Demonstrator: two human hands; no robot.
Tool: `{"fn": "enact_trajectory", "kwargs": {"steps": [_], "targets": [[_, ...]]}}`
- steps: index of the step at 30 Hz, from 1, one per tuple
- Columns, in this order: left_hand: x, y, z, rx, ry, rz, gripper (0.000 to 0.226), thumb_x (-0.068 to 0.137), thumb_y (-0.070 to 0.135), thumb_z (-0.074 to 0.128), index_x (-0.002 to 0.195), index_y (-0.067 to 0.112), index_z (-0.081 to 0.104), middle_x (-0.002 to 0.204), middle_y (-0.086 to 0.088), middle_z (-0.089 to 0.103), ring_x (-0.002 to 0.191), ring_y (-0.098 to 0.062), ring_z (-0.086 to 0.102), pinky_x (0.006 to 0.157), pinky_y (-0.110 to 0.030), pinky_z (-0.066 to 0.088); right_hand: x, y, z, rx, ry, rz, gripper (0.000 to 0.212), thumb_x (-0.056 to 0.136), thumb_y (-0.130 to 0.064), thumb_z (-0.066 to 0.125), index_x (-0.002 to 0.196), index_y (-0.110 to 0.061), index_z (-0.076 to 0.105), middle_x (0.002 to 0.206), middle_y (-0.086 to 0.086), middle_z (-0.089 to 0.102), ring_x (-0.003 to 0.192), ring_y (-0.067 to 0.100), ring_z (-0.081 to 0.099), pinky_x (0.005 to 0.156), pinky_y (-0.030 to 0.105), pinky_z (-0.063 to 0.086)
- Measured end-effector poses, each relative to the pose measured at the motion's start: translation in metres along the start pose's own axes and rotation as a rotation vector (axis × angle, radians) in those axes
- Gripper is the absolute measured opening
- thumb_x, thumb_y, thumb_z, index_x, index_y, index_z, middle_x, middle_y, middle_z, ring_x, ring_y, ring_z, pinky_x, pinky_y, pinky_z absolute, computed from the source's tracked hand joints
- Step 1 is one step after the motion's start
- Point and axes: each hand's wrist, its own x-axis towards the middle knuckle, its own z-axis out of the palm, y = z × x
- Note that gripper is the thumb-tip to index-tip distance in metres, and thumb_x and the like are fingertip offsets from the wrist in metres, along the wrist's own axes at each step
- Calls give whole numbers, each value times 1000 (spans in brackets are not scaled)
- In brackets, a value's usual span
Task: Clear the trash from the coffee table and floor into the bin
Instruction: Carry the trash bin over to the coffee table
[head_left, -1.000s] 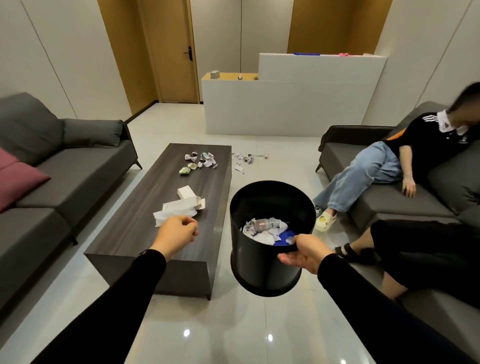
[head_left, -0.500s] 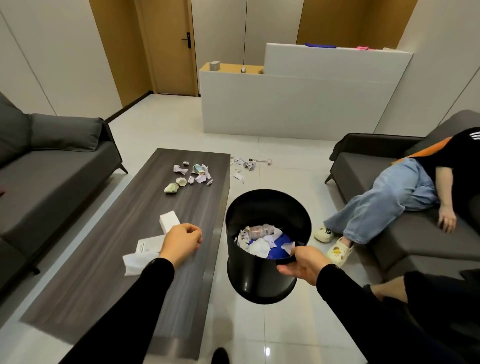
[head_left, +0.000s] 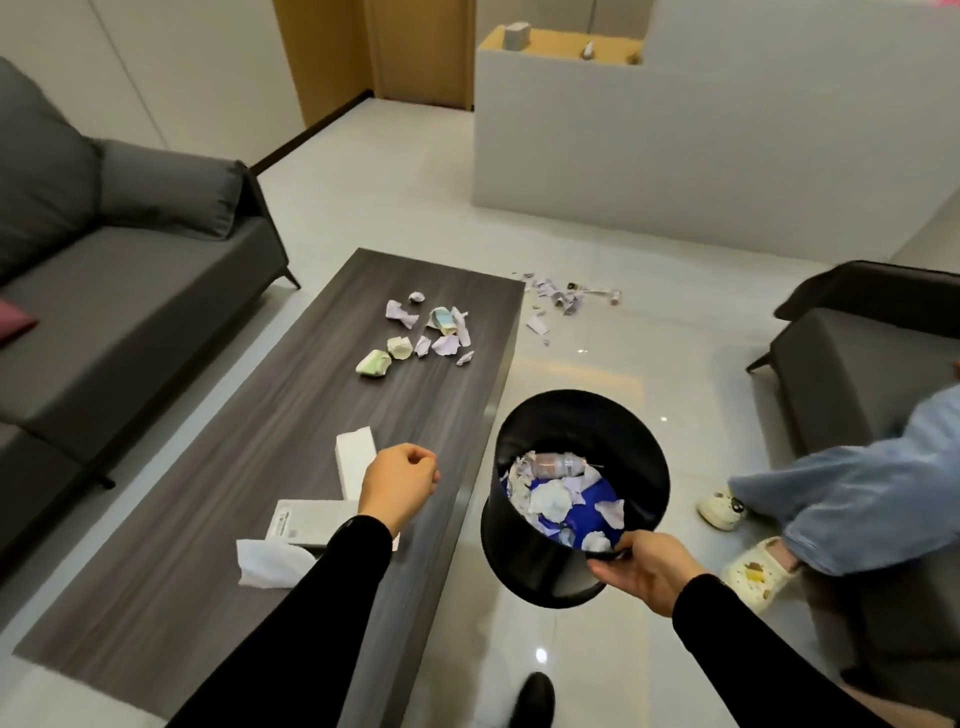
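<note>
Trash (head_left: 422, 332) is lying on the far part of the coffee table (head_left: 270, 467). My right hand (head_left: 641, 571) is gripping the bin (head_left: 576, 493) by its near rim; my left hand (head_left: 399, 480), loosely curled and empty, is hovering over the table. Next I am probably needing to reach farther.

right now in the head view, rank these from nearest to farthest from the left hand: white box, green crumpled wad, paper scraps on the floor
1. white box, on the table right beside the left hand.
2. green crumpled wad, farther up the coffee table, mid-table.
3. paper scraps on the floor, beyond the table's far right corner.
</note>
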Motion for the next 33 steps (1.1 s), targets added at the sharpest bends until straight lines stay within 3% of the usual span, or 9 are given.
{"fn": "enact_trajectory", "kwargs": {"steps": [4,6,9,12,16,23,26,29,33], "targets": [[42,-15,33,2,38,-105,28,83,7,46,63,21,59,66,-1,65,66,-23,58,71,-32,48,60,-15,10,-14,-13,61,34,92,10,29,124,9,41,85,25,56,56,37,60,30,29,50],[63,-29,56,12,32,-155,28,84,8,47,63,22,58,65,0,64,66,-23,58,72,-33,49,93,-18,14,10,-34,100,26,92,10,31,115,10,44,86,26,56,48,37,63,28,28,48],[94,-54,88,0,14,-215,27,85,9,48,64,21,58,67,-2,65,67,-25,58,70,-34,50,142,-13,21,-57,-16,148,22,94,6,33,111,6,47,79,21,58,61,35,60,33,27,52],[135,-83,121,-18,23,-277,26,85,9,48,64,20,59,68,-5,65,69,-26,59,79,-41,54,197,-1,26,-98,0,192,24,94,6,33,114,7,46,77,22,58,65,34,58,34,27,53],[192,-141,158,46,-7,-295,25,85,13,51,63,21,60,76,-11,70,84,-35,67,82,-46,54,264,25,35,-55,28,247,29,91,13,30,115,11,46,77,23,56,47,34,63,29,25,48],[242,-253,214,259,-154,-342,18,81,15,48,76,14,65,89,-16,73,90,-36,68,81,-47,57,382,96,37,-69,43,309,21,89,12,35,104,7,48,77,21,59,65,34,57,38,26,54],[252,-278,242,281,-191,-337,19,83,14,47,77,12,65,90,-17,72,91,-36,67,82,-46,57,427,125,36,-74,62,307,19,91,9,35,104,5,47,78,19,59,66,32,58,40,26,54],[257,-290,271,332,-235,-291,20,85,11,46,84,13,66,98,-14,72,95,-34,65,87,-41,54,460,150,33,-70,74,315,25,91,9,35,112,3,47,93,24,60,66,32,58,40,26,54],[266,-309,291,466,-266,-279,23,90,13,46,99,11,66,109,-10,69,102,-29,61,87,-32,49,487,169,31,-89,96,328,37,92,10,33,127,15,43,101,26,60,65,31,57,37,25,53]]}}
